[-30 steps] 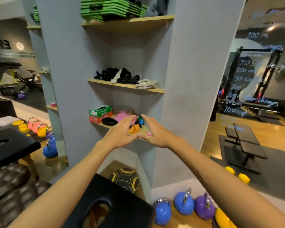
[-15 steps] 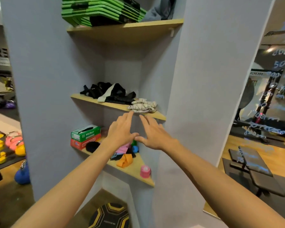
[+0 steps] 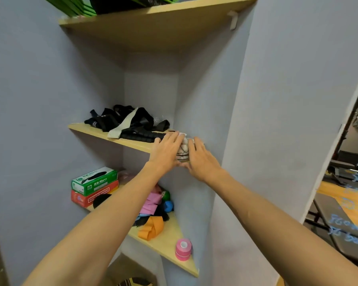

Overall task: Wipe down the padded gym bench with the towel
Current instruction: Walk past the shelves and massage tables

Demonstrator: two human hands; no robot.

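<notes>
Head view, and both forearms stretch up and away from the camera to meet at the front edge of the middle shelf [image 3: 120, 139]. Left hand [image 3: 165, 150] and right hand [image 3: 202, 159] close in from either side on the towel [image 3: 183, 150], a pale bundled cloth sitting at the shelf's right end against the grey wall. Fingers lie along its sides and over its top, thumbs down near its lower edge, so it looks cupped between the two palms. Whether it is truly gripped or only touched, I cannot tell. It seems to rest on the shelf, not yet lifted.

Just left of the grip and further back on the same board, a heap of black straps [image 3: 128, 122]. Below the hands, the lower shelf carries a green glove box [image 3: 94, 180] on a red one, a tumble of coloured bands and a pink tape roll [image 3: 183, 249] at the near tip. Above, green mats stacked on the top shelf.

Far off to the right of the grip, past the wall, dark padded surfaces show, possibly the bench; too cropped to say. By my reading the job has barely begun: the cloth is only being fetched, and carrying it over and all the wiping remain
</notes>
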